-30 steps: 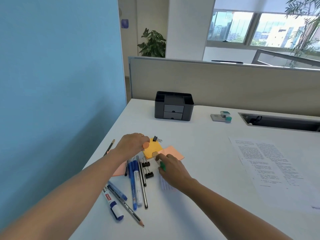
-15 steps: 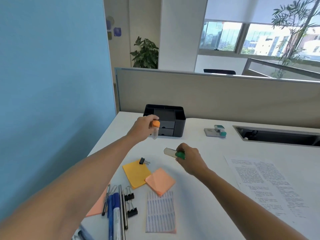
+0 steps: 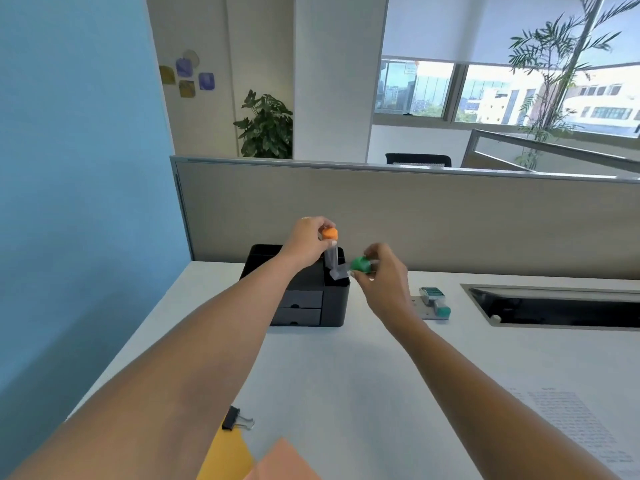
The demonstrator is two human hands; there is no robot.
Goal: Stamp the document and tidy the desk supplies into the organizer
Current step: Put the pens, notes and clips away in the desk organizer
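Note:
My left hand (image 3: 306, 242) pinches a clear tube with an orange cap (image 3: 330, 249), held upright over the right rear part of the black organizer (image 3: 311, 299). My right hand (image 3: 381, 271) grips a clear tube with a green cap (image 3: 358, 265), tilted with its clear end pointing left toward the organizer's top. The two tubes nearly touch above the organizer. The stamp (image 3: 433, 301), grey with green parts, lies on the desk to the right of the organizer. The printed document (image 3: 571, 420) lies at the lower right.
A black binder clip (image 3: 237, 419) sits by a yellow sticky pad (image 3: 227, 455) and an orange sticky pad (image 3: 284, 462) at the bottom edge. A cable slot (image 3: 554, 306) is sunk into the desk at the right. A beige partition (image 3: 415, 216) backs the desk; a blue wall stands left.
Both hands lifted the capped tubes off the desk and carried them forward to the organizer. The view tilted up, so the pens and pads slid out at the bottom.

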